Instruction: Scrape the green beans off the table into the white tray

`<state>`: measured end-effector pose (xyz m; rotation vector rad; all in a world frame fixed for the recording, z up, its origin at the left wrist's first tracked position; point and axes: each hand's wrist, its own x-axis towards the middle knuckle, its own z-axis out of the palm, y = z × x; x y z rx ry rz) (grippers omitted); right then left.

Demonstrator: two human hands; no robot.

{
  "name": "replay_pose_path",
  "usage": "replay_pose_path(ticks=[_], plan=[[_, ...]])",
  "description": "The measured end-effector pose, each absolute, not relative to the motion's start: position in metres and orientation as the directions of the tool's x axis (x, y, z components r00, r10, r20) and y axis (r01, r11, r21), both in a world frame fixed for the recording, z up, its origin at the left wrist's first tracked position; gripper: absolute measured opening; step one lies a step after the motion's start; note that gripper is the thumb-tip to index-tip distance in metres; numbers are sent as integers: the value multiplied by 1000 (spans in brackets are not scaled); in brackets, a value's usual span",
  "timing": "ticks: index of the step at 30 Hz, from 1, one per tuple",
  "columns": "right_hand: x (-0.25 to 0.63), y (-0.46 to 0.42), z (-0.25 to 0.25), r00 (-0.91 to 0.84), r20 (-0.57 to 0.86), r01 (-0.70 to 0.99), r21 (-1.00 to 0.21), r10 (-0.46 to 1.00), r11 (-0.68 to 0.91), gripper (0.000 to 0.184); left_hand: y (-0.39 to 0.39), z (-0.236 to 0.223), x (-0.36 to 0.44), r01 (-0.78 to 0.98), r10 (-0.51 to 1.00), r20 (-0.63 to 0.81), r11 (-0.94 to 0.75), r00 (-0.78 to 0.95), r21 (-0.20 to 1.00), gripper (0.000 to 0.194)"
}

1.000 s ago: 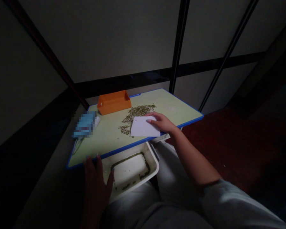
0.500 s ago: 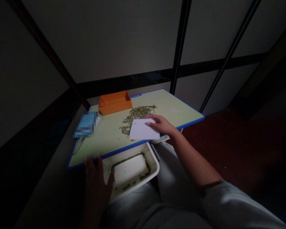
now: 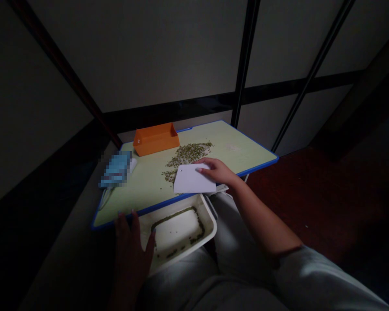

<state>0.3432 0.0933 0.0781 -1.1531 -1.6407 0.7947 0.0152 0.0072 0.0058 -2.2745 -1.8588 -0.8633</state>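
Note:
My right hand (image 3: 215, 169) pinches a white card (image 3: 194, 179) with a small hole near one corner, thumb on top. The card's lower edge is near the table's front edge, beside a scatter of small green beans (image 3: 191, 152) on the pale green tabletop. Below that edge, a white tub (image 3: 210, 231) sits over my lap, with more beans lining the edges of its floor. My left hand (image 3: 131, 242) holds the tub's left end, thumb over the inside and fingertips up at the table's blue rim. Shadow and the hand hide that end of the tub.
An orange open box (image 3: 157, 140) stands at the table's back left. A blurred light-blue item (image 3: 116, 169) lies at the left edge, a white cable (image 3: 106, 196) beside it. Behind the table (image 3: 246, 149) rises a panelled wall (image 3: 168, 52). Dark reddish floor (image 3: 298, 194) shows at right.
My right hand has drawn the card slightly toward me and to the left, closer to the table's front edge. My left hand and the tub have stayed put.

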Motion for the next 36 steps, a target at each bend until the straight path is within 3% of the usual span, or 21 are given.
replay_pose_path(ticks=[9, 36], plan=[[334, 86, 78, -65, 365, 393, -846, 929, 360, 28, 7, 8, 16, 919, 878, 465, -271, 115, 287, 75], [335, 84, 79, -94, 339, 338, -874, 936, 351, 31, 7, 8, 16, 916, 876, 467, -278, 119, 288, 74]])
